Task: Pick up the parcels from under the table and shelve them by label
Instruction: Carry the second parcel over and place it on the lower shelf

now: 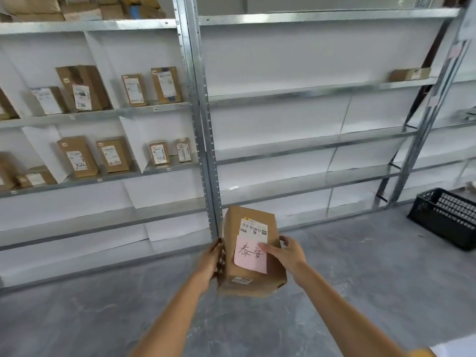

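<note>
Low in the centre of the frame, the cardboard parcel point(251, 253) is held between both hands, left hand point(211, 261) gripping its side, right hand point(284, 253) curled over the pink handwritten label point(251, 255), its long axis pointing toward the metal shelving point(309, 143), seemingly the nearly bare right-hand bay.

We see a black plastic crate point(445, 217) sitting on the grey concrete floor point(360, 279) at the far right.

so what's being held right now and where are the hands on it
A cardboard parcel, gripped by its two long sides: the left hand on its left side, the right hand on its right, thumb on the pink note.
</note>
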The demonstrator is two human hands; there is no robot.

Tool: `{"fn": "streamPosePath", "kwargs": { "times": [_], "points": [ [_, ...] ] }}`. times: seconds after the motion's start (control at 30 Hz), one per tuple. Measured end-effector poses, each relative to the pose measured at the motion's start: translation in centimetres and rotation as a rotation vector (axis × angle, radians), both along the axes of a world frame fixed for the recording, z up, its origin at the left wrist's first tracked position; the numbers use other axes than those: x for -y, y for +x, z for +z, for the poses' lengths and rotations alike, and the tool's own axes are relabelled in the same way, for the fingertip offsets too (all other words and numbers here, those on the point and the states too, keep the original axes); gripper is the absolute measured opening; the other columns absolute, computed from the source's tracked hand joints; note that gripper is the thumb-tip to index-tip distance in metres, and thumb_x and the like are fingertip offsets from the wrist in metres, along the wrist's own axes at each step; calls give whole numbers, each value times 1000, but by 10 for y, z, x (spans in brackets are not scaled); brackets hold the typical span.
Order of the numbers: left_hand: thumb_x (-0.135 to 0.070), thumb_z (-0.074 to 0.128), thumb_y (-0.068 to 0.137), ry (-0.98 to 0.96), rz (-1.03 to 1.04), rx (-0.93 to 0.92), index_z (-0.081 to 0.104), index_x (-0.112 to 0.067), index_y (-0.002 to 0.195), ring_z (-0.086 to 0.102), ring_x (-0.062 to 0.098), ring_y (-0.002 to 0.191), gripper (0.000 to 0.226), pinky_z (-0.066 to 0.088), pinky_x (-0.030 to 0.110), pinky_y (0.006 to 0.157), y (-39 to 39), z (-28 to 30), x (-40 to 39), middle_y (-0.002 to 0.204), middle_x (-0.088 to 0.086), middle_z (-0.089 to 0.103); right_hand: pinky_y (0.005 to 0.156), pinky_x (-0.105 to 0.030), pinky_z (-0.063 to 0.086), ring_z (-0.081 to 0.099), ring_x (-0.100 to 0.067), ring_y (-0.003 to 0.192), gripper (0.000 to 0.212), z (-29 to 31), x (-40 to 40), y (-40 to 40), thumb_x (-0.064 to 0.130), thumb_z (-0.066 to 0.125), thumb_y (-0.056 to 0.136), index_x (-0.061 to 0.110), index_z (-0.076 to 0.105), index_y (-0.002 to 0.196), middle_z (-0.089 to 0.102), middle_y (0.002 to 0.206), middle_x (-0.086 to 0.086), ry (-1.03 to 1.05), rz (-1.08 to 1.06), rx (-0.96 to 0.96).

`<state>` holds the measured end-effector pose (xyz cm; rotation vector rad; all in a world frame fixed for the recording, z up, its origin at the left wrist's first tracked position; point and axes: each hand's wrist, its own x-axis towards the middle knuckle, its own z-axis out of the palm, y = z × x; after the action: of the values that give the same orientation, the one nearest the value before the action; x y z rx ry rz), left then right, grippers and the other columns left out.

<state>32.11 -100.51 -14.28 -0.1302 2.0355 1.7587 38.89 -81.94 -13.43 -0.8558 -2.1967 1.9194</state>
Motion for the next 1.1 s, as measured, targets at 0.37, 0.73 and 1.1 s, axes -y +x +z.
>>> {"fn": "streamPosePath", "kwargs": {
  "times": [0.37, 0.73, 1.1],
  "points": [
    [-62, 37, 89, -62, -273, 7, 58, -25, 108, 52, 24, 105, 47, 38, 43, 105, -62, 24, -148, 101, 1, 59, 65, -23, 48, 61, -20, 94, 63, -1, -124, -46, 29, 78, 74, 21, 48, 129, 62, 116, -4, -50, -123, -104],
    [-63, 42, 86, -2, -463, 26, 67, -26, 93, 55, 32, 112, 46, 45, 44, 91, -100, 23, -309, 109, 8, 66, 76, -32, 52, 66, -22, 95, 51, 6, -270, -51, 22, 59, 88, 47, 40, 127, 67, 111, -5, -210, -146, -198],
    [-53, 61, 69, 229, -615, -5, 62, -20, 122, 69, 33, 102, 62, 52, 48, 92, -183, 9, -472, 109, 12, 74, 61, -25, 43, 59, -7, 88, 58, -1, -393, -93, 32, 55, 91, 41, 29, 142, 59, 120, -2, -157, -375, -165]
  ]
}}
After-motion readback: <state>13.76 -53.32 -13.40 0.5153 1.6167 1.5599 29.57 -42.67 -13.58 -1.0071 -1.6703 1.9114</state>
